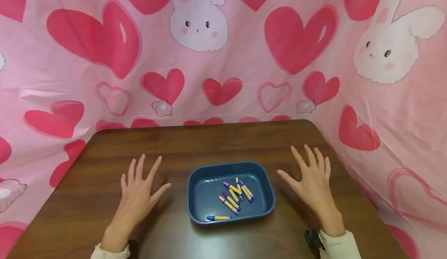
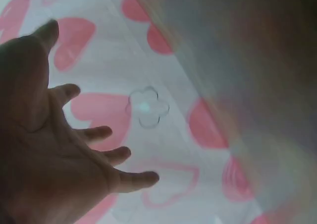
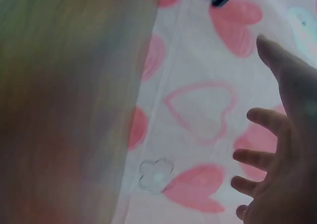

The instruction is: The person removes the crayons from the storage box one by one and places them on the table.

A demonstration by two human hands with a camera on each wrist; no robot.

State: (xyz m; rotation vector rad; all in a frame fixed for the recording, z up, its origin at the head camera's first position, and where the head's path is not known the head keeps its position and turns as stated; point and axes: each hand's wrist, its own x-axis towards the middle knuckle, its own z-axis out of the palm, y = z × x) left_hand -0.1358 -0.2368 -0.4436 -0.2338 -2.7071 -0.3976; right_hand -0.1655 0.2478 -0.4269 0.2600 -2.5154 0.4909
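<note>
In the head view a dark blue tray [image 1: 195,181] stands on the table between my two hands. Several crayons [image 1: 228,205] in yellow wrappers lie loose in it, mostly toward its right half. A blue-tipped crayon [image 1: 218,218] lies apart along the near wall. My left hand [image 1: 137,193] is held to the left of the tray, fingers spread and empty. To the right of the tray my right hand [image 1: 312,185] is spread the same way, thumb toward the tray, holding nothing. Both wrist views show the palms bare.
The brown wooden table [image 1: 167,235] has rounded far corners. Behind it and along both sides hangs a pink cloth [image 1: 244,65] printed with hearts and rabbits. A black band [image 1: 314,239] sits at my right wrist, by the pale sleeve.
</note>
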